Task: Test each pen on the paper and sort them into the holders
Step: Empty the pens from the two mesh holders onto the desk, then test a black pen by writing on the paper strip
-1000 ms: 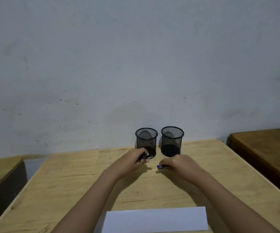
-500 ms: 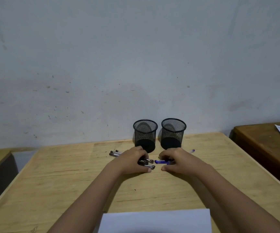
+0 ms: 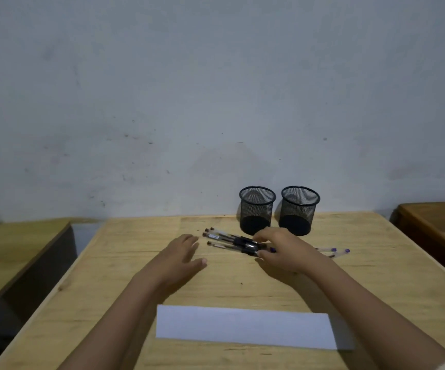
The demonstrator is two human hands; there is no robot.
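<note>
Two black mesh holders stand side by side at the table's far edge, the left holder [image 3: 257, 209] and the right holder [image 3: 299, 209], both empty. In front of them lie black-capped pens [image 3: 229, 240] in a loose bunch. Blue-ended pens [image 3: 333, 251] lie to the right, partly hidden under my right hand [image 3: 282, 248]. That hand rests over the pens with thumb and fingers closing on the caps of the black ones. My left hand [image 3: 181, 256] hovers flat and empty just left of the bunch. A white paper [image 3: 244, 327] lies at the near edge.
The light wooden table [image 3: 135, 263] ends at a grey wall behind the holders. A lower wooden desk [image 3: 15, 244] sits to the left across a gap, and a darker desk [image 3: 440, 222] stands to the right.
My left hand has let go of the black pens and pulled back to the left, leaving them uncovered. My right hand stays over the pens. The view has tilted down slightly.
</note>
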